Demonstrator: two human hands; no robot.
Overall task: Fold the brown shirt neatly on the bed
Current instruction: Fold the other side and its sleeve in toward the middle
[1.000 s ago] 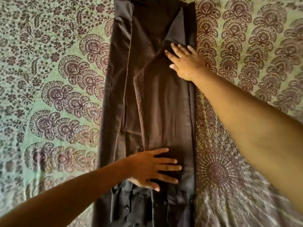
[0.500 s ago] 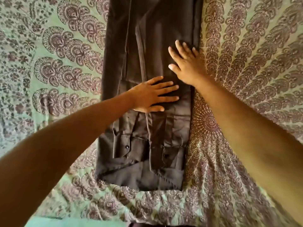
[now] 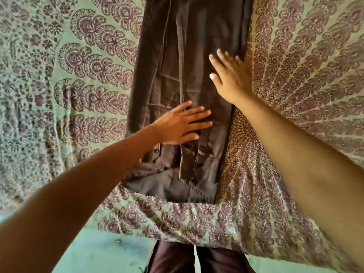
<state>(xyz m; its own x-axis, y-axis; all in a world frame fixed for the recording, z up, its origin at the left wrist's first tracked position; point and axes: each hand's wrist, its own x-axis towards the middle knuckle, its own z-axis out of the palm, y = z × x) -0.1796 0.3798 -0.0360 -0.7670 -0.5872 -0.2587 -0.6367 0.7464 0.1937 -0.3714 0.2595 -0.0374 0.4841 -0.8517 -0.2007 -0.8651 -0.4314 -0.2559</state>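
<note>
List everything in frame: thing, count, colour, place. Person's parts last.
brown shirt: 1, dark brown, folded into a long strip, lying lengthwise mid-bed.
bedspread: 1, green with maroon paisley print, under the shirt.
floor: 1, teal, below the bed's near edge.
trouser legs: 2, dark maroon, bottom centre.
left hand: 1, flat on the shirt's lower middle, fingers straight.
right hand: 1, flat on the shirt near its right edge, fingers straight.
</note>
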